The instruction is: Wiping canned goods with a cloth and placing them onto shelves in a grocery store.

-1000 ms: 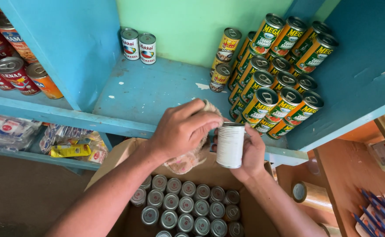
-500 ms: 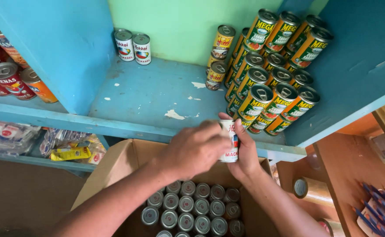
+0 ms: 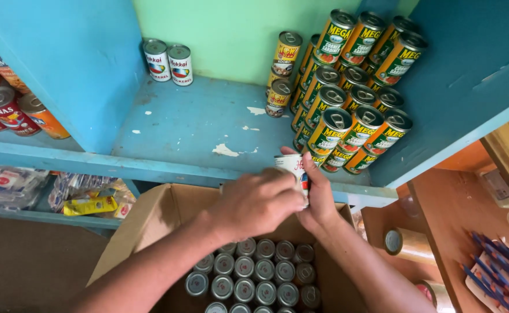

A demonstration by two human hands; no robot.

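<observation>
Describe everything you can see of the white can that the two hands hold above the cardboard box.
The white can is mostly hidden. Only its upper part shows: a white label with some red and blue print, and a pale metal look. It seems to stand roughly upright, at the front edge of the blue shelf, above the open cardboard box. The left hand covers its near side, and the right hand wraps it from the right, fingers laid along the label. Its top and bottom cannot be seen.

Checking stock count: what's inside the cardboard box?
The cardboard box holds upright silver-topped cans in rows. The forearms cover some of them, and any lower layers are hidden.
</observation>
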